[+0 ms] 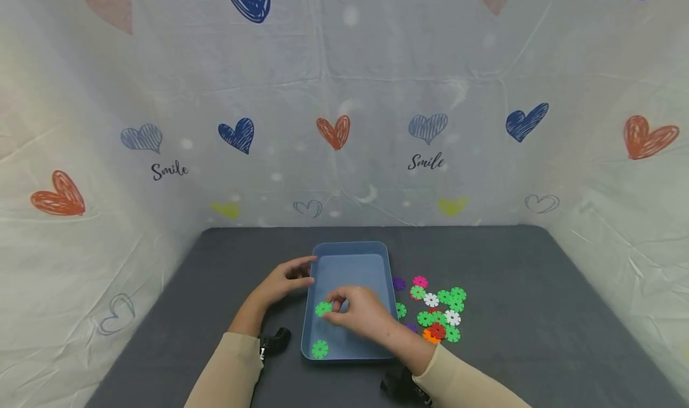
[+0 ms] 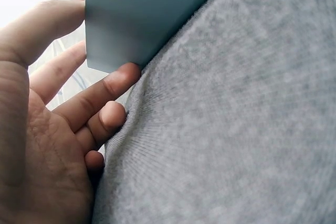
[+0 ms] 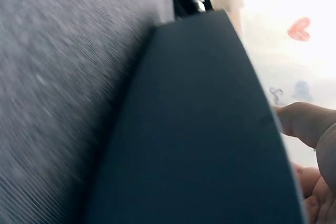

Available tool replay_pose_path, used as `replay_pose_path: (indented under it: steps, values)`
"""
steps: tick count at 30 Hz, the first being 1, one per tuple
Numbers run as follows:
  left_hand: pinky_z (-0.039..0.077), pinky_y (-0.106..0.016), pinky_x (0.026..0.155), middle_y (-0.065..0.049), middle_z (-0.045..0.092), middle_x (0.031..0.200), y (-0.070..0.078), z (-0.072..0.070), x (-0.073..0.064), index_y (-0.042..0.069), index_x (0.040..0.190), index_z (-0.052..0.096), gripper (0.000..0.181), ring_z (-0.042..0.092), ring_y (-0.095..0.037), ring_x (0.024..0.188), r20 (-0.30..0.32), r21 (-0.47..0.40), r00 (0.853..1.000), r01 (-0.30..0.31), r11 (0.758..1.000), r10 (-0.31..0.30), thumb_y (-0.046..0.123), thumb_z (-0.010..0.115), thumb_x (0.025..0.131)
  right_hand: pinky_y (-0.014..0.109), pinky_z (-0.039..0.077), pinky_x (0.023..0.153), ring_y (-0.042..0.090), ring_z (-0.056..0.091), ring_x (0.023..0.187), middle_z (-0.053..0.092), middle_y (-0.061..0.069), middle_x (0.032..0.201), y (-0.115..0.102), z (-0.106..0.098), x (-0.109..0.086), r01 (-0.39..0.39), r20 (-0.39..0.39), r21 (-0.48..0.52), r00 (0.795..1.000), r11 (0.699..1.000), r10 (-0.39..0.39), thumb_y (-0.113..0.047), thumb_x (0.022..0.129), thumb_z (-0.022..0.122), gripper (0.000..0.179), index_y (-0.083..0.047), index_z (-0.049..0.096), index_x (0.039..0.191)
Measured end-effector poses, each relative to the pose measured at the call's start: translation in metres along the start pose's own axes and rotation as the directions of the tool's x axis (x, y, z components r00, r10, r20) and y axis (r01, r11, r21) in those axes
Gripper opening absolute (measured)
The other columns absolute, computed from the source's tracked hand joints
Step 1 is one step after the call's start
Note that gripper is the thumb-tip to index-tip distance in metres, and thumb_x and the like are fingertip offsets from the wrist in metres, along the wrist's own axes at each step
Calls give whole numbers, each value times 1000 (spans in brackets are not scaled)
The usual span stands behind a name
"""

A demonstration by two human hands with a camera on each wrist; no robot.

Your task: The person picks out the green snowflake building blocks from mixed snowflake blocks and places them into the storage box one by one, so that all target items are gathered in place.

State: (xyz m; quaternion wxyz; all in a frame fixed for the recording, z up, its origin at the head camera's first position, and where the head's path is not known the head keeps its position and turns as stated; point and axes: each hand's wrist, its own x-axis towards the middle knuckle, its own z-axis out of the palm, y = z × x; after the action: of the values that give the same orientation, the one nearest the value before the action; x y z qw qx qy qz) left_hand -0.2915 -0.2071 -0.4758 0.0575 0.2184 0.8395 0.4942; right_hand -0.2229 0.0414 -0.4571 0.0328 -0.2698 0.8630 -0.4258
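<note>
A blue rectangular tray [image 1: 352, 270] lies on the grey table. My left hand [image 1: 280, 282] rests its fingertips against the tray's left side; the left wrist view shows its fingers [image 2: 123, 76] touching the outer wall low down. Over the tray, my right hand [image 1: 360, 312] pinches a green notched plastic disc [image 1: 323, 308] between thumb and fingers. Another green disc [image 1: 320, 349] lies flat in the tray's near left corner. In the right wrist view the tray wall [image 3: 194, 119] hides most of the right hand, and the held disc does not show there.
Right of the tray, loose notched discs lie in a scattered group: several green ones [image 1: 457, 294], white [image 1: 453, 317], pink [image 1: 420, 282], red [image 1: 438, 331], orange and purple [image 1: 399, 284]. A curtain [image 1: 377, 174] printed with hearts hangs behind the table [image 1: 517, 288].
</note>
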Motion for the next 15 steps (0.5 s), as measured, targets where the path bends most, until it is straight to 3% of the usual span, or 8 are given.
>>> replay_pose_path:
  steps: [9, 15]
  values:
    - [44, -43, 81, -24, 62, 117, -1, 0, -1, -5, 146, 52, 55, 53, -31, 96, 5, -2, 1000, -9, 1000, 9, 11, 71, 97, 24, 44, 64, 1, 50, 67, 56, -14, 76, 7, 20, -4, 25, 64, -142, 998, 990, -16, -27, 88, 84, 20, -13, 77, 101]
    - [44, -44, 82, -25, 61, 118, -1, -2, 0, -5, 146, 52, 55, 53, -30, 97, 12, -3, 1000, -10, 1000, 10, 11, 71, 97, 24, 42, 62, 2, 48, 67, 54, -13, 76, 12, 28, -3, 51, 108, -232, 994, 971, -26, -26, 87, 83, 21, -16, 79, 106]
